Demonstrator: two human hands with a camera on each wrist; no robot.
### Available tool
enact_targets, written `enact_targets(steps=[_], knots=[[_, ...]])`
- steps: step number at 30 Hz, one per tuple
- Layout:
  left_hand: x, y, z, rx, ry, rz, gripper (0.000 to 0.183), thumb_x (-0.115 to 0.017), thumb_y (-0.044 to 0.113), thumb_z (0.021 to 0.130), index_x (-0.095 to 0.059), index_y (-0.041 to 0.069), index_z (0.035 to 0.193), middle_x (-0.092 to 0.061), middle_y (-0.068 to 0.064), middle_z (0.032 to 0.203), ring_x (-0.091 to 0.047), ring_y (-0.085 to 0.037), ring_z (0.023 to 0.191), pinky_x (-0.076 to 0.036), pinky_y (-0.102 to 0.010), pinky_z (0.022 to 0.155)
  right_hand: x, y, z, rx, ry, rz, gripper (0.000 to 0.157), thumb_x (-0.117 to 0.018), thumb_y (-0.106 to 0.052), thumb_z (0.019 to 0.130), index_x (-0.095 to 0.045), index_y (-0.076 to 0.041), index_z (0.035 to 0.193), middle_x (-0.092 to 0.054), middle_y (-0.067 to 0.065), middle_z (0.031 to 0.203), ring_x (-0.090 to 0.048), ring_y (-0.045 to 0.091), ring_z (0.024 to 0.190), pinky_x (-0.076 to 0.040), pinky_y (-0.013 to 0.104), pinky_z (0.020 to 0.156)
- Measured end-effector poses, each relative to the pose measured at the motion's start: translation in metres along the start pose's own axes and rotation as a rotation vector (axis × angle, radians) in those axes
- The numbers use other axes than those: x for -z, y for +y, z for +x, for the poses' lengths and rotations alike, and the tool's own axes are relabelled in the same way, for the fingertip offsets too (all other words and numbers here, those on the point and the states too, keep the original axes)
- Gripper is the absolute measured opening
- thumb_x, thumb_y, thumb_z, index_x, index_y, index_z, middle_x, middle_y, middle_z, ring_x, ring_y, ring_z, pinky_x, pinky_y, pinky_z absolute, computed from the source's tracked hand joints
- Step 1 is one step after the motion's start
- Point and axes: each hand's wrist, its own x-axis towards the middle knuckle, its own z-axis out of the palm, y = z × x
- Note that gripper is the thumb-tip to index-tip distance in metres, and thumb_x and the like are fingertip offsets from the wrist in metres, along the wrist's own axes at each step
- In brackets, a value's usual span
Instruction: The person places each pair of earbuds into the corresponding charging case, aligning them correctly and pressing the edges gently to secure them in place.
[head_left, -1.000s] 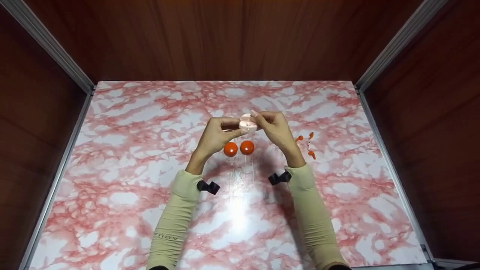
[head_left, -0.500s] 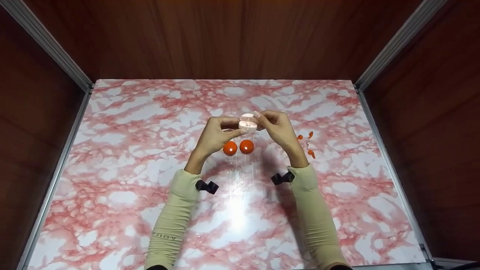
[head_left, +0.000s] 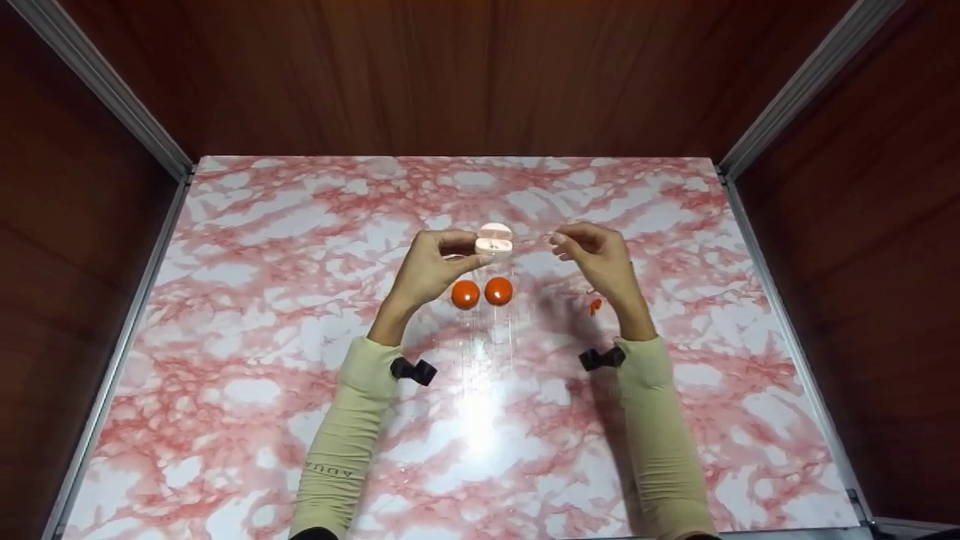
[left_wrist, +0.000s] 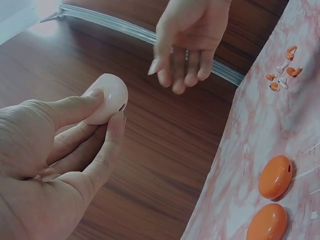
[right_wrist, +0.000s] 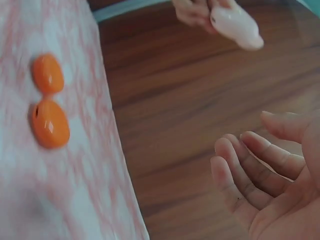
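Note:
My left hand (head_left: pixel 429 271) pinches a white earbud charging case (head_left: pixel 494 244) between thumb and fingers, held up over the table with its lid raised. In the left wrist view the case (left_wrist: pixel 111 99) shows its rounded outside and a small dark port slot. To the right of it, my right hand (head_left: pixel 596 255) is in the air, apart from the case. Its fingers are loosely bent with nothing between them, as the right wrist view of that hand (right_wrist: pixel 270 175) shows. Two orange earbud cases (head_left: pixel 465 294) lie closed side by side beneath the hands.
Several orange and white earbuds (left_wrist: pixel 283 75) lie in a loose group on the right of the table, partly hidden behind my right arm in the head view. The red-and-white marbled table (head_left: pixel 247 390) is bounded by dark wooden walls (head_left: pixel 450 75) with metal corner rails.
My right hand has let go of the white case's lid and moved away to the right. My left hand holds the case in nearly the same spot, its lid still up.

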Motion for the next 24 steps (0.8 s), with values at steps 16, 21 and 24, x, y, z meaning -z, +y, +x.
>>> enact_targets(steps=[16, 21, 24], knots=[[0.000, -0.005, -0.001, 0.014, 0.005, 0.002, 0.033, -0.084, 0.013, 0.091, -0.078, 0.000, 0.120, -0.079, -0.019, 0.114, -0.077, -0.026, 0.105, -0.062, -0.032, 0.097, 0.060, 0.038, -0.028, 0.029, -0.004, -0.419, 0.031, -0.074, -0.014, 0.099, -0.075, -0.006, 0.129, -0.076, 0.020, 0.127, -0.075, 0.037, 0.114, -0.062, 0.044, 0.097], [-0.001, -0.009, -0.001, 0.029, 0.008, -0.001, 0.033, -0.083, 0.013, 0.091, -0.077, 0.000, 0.120, -0.079, -0.019, 0.114, -0.076, -0.027, 0.106, -0.062, -0.033, 0.097, 0.075, 0.054, -0.038, 0.103, -0.005, -0.604, 0.032, -0.072, -0.011, 0.100, -0.074, -0.007, 0.132, -0.077, 0.021, 0.122, -0.073, 0.032, 0.066, -0.059, 0.032, 0.058], [-0.001, -0.010, 0.000, 0.023, 0.003, -0.003, 0.032, -0.083, 0.014, 0.091, -0.078, 0.000, 0.119, -0.079, -0.019, 0.114, -0.076, -0.027, 0.106, -0.062, -0.034, 0.098, 0.083, 0.064, -0.041, 0.161, -0.010, -0.687, 0.031, -0.072, -0.007, 0.099, -0.075, -0.005, 0.130, -0.077, 0.021, 0.121, -0.058, 0.023, 0.050, -0.038, 0.023, 0.051]])
